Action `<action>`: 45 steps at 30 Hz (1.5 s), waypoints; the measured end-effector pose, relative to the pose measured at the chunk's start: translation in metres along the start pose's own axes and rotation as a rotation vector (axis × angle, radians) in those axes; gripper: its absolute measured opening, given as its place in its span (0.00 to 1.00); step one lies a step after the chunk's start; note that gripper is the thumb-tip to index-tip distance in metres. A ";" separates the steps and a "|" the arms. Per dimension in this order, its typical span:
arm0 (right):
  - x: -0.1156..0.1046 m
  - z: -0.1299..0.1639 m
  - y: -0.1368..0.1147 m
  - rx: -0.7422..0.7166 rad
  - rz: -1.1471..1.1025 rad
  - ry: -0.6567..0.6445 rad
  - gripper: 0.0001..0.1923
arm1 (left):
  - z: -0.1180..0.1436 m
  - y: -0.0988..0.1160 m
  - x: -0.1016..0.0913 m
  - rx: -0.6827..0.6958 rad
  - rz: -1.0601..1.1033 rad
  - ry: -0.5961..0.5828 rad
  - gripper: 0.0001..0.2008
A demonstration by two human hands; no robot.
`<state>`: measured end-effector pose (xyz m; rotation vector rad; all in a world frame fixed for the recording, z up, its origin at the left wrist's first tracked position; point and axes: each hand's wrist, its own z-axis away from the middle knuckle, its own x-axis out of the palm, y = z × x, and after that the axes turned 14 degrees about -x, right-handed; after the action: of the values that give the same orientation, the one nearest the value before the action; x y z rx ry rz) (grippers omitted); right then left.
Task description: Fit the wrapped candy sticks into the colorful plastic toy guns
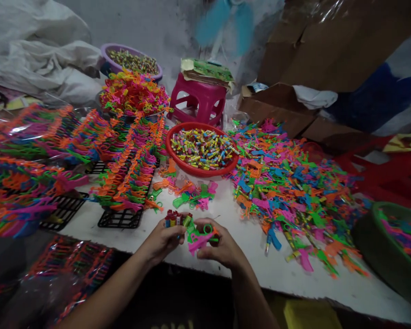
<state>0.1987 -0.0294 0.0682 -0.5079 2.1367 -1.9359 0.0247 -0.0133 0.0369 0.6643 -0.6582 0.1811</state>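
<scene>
Over the front edge of the white table (pixel 222 256), my left hand (pixel 166 240) is closed around a small bunch of short tubes (pixel 174 220) with coloured bands and dark red ends. My right hand (pixel 221 244) grips a few plastic toy pistols (pixel 200 240) in green, pink and orange. The two hands almost meet, and one yellow-green tube lies against a green pistol between them; whether it is fitted in cannot be made out. Just beyond lie loose toy pistols (pixel 195 196). Behind these stands a red basin (pixel 202 171) full of the same tubes.
A wide heap of toy pistols (pixel 287 183) covers the right side, beside a green tub (pixel 380 242). On the left, pistols stand in rows on black racks (pixel 119 219). Further back are a purple basin (pixel 106 57), a pink stool (pixel 200 98), a fan (pixel 226 27) and cardboard boxes (pixel 277 105).
</scene>
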 end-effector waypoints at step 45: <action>-0.115 -0.031 0.000 -0.180 0.971 1.142 0.20 | -0.014 -0.014 -0.004 0.040 -0.073 0.205 0.21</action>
<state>0.2924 0.0444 0.0639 1.6776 2.2742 -1.4727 0.0339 -0.0155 0.0191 0.6967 -0.4336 0.1926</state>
